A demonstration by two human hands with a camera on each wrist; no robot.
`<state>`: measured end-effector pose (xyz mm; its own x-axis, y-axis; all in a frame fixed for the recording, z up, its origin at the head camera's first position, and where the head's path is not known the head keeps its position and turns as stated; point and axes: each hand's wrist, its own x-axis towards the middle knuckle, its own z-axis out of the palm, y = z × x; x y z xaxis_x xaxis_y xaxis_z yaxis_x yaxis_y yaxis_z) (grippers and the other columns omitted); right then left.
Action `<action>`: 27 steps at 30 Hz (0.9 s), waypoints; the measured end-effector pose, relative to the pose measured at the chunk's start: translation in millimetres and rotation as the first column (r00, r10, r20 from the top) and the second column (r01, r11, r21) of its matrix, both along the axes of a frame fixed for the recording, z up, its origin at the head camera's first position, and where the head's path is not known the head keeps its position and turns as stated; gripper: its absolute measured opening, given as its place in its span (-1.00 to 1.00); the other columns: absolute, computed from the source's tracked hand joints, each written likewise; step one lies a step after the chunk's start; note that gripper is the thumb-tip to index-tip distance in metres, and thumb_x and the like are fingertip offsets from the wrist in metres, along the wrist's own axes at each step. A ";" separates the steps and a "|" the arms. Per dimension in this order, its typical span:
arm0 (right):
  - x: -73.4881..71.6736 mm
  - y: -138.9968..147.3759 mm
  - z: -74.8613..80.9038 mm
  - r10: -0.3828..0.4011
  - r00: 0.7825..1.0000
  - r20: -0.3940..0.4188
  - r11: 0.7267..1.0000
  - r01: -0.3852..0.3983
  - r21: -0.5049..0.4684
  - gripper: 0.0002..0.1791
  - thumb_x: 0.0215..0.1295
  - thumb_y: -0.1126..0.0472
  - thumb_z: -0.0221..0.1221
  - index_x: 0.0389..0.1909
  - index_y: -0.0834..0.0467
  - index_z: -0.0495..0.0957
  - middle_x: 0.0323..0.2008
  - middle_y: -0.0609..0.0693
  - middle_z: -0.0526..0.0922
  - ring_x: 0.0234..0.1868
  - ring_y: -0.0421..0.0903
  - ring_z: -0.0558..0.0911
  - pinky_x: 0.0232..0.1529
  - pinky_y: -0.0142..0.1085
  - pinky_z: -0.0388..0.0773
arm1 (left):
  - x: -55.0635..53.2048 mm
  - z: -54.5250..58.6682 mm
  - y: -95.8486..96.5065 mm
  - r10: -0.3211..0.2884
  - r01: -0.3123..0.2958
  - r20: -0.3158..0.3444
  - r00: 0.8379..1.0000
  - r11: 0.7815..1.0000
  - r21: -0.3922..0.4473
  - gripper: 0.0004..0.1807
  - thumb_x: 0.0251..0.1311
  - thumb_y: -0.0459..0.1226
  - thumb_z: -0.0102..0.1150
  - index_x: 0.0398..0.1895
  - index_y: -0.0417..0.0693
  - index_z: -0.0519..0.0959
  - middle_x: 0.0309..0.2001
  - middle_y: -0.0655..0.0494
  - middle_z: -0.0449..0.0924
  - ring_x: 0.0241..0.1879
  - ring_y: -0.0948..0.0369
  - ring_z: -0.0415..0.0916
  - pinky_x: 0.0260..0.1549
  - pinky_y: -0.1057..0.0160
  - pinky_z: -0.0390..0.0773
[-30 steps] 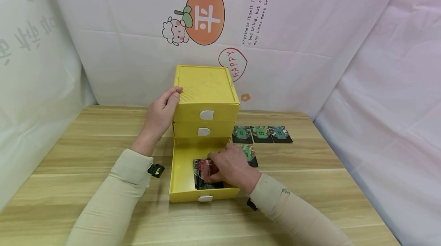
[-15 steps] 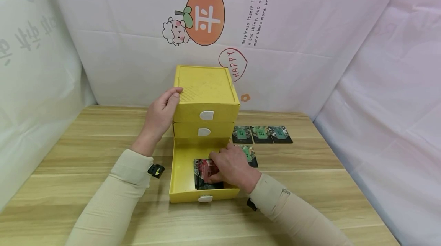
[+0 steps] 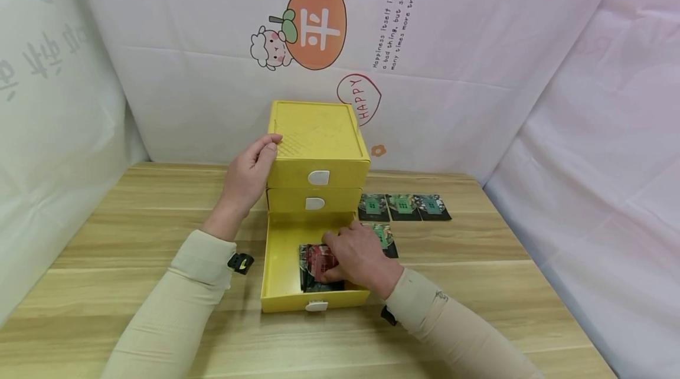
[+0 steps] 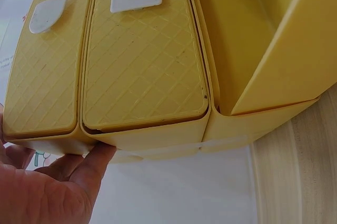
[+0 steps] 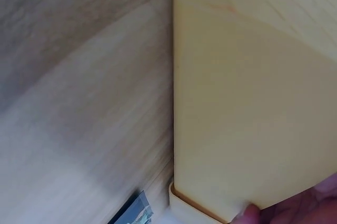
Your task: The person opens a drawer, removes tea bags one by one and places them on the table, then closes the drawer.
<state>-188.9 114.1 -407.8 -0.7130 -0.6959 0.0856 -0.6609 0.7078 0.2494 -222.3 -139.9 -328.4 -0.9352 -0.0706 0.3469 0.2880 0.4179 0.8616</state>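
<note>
In the head view a yellow drawer unit (image 3: 319, 173) stands on the table, its bottom drawer (image 3: 281, 273) pulled out toward me. My left hand (image 3: 245, 175) grips the unit's upper left edge, fingertips bent over the top. The left wrist view shows that hand's fingers (image 4: 95, 169) against the unit's side wall. Reaching over the drawer's right side, my right hand (image 3: 361, 258) pinches a dark packet with a red label (image 3: 321, 262), which lies over similar packets in the drawer. In the right wrist view, its fingertips (image 5: 247, 214) show at the drawer wall's top edge.
Three dark packets with green labels (image 3: 404, 206) lie in a row on the table right of the unit. A fourth green packet (image 3: 385, 240), partly hidden by my right hand, lies nearer. A printed white cloth (image 3: 441, 107) hangs behind the wooden table (image 3: 451, 273).
The red-labelled packet has shifted very slightly under my right fingers. Both hands stay in nearly the same place, and the drawer unit has not moved.
</note>
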 end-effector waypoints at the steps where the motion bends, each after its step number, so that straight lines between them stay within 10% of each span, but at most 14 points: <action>1: 0.2 0.1 0.0 0.001 1.000 -0.004 1.000 -0.001 -0.002 -0.23 -0.07 -0.56 0.40 -0.09 -0.01 0.66 -0.56 -0.13 0.59 -0.50 -0.13 0.51 -0.36 -0.27 0.35 | 0.1 0.0 0.0 0.000 0.000 -0.001 1.000 1.000 0.001 -0.40 0.61 0.18 -0.25 0.47 0.17 0.49 0.00 -0.05 0.61 -0.32 0.04 0.26 -0.09 0.05 0.34; 7: 1.2 0.6 -0.5 -0.003 1.000 -0.028 1.000 0.003 -0.006 -0.24 -0.12 -0.57 0.42 -0.26 0.01 0.57 -0.63 -0.13 0.47 -0.55 -0.14 0.45 -0.38 -0.27 0.33 | -0.3 0.0 -0.2 -0.004 0.004 0.000 1.000 1.000 0.004 -0.41 0.61 0.18 -0.25 0.47 0.17 0.49 0.23 0.03 0.60 -0.29 0.04 0.28 -0.07 0.04 0.33; 16: 0.5 2.8 2.9 0.017 1.000 0.019 0.999 -0.016 -0.034 -0.34 -0.07 -0.51 0.45 -0.42 -0.02 0.52 -0.64 -0.19 0.42 -0.55 -0.17 0.37 -0.35 -0.28 0.28 | 0.4 0.8 -0.5 -0.001 0.001 0.006 1.000 1.000 0.001 -0.41 0.61 0.18 -0.26 0.46 0.19 0.49 -0.18 -0.01 0.53 -0.44 0.05 0.15 -0.17 0.07 0.33; 27: -3.7 4.8 13.5 -0.015 0.970 0.242 0.999 0.025 -0.039 -0.62 0.29 -0.25 0.39 -0.34 -0.07 0.53 -0.55 -0.23 0.44 -0.43 -0.17 0.39 -0.23 -0.25 0.27 | 0.9 1.9 -0.3 -0.001 0.001 0.008 1.000 1.000 0.002 -0.41 0.61 0.17 -0.26 0.46 0.17 0.49 -0.13 -0.03 0.56 -0.40 0.04 0.17 -0.13 0.05 0.33</action>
